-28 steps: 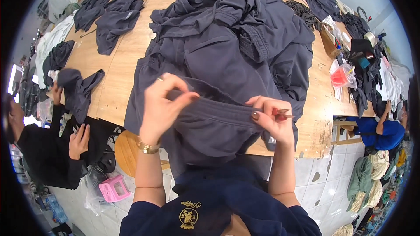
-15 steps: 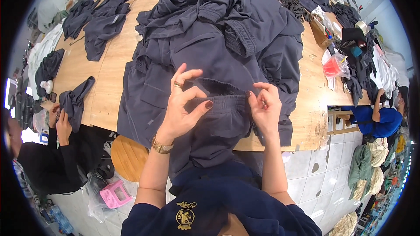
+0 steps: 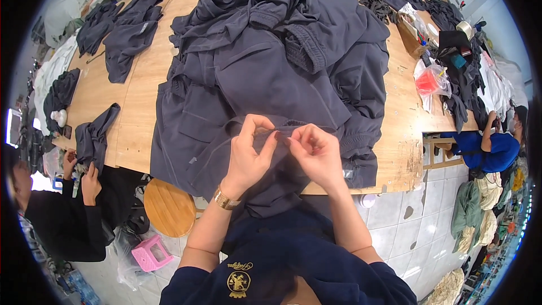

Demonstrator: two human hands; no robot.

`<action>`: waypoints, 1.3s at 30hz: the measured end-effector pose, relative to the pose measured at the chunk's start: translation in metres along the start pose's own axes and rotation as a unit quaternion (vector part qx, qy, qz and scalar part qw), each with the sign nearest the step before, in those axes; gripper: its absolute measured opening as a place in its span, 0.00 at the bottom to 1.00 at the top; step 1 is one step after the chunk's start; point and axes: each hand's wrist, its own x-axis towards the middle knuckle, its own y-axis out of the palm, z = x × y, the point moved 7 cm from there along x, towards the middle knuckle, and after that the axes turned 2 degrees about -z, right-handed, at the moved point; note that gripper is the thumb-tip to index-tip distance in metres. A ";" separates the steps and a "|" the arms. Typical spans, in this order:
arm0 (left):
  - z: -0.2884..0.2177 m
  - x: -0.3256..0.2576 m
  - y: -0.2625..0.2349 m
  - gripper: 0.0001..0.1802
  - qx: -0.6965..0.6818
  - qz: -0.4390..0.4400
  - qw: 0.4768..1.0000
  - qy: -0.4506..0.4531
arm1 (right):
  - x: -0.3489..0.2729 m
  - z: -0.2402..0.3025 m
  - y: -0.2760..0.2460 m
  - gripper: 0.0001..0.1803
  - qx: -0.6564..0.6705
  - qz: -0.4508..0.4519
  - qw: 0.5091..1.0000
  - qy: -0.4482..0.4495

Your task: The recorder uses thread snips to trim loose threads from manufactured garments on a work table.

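A pair of dark grey trousers (image 3: 270,199) with a gathered elastic waistband hangs over the front table edge toward my body. At its upper edge my left hand (image 3: 248,152) pinches the cloth between thumb and forefinger. Close beside it, my right hand (image 3: 317,155) grips the same edge in a pinch, the two sets of fingertips nearly meeting. Beyond my hands spreads a large heap of matching dark grey garments (image 3: 257,76), several with ruched waistbands showing. Whether a thread or something small is between my fingertips is too small to tell.
Under this heap is a wooden table (image 3: 403,152). A co-worker in black (image 3: 62,214) handles a grey garment (image 3: 95,138) at the left; another in blue (image 3: 491,147) sits at the right. A round wooden stool (image 3: 168,206) and a pink plastic stool (image 3: 151,253) stand lower left.
My hands were apart at the waistband's opening, my left fingers spread; they have come together and now pinch its edge. The opening has folded closed. The left co-worker's hands have shifted down.
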 end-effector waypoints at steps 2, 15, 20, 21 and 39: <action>0.001 -0.003 -0.001 0.09 -0.002 -0.012 1.000 -0.011 | -0.003 -0.014 0.001 0.18 0.314 0.047 0.936 0.151; -0.025 -0.029 0.035 0.15 0.176 -0.062 0.957 0.221 | -0.018 -0.042 -0.010 0.17 0.199 -0.014 0.967 0.159; -0.016 -0.033 0.039 0.15 0.156 -0.081 0.970 0.171 | -0.024 -0.049 -0.016 0.16 0.175 -0.055 0.970 0.159; -0.011 -0.033 0.038 0.15 0.130 -0.090 0.978 0.134 | -0.024 -0.047 -0.018 0.16 0.155 -0.063 0.975 0.149; -0.012 -0.031 0.041 0.17 0.128 -0.077 0.983 0.104 | -0.019 -0.020 -0.020 0.10 -0.078 -0.108 0.991 -0.007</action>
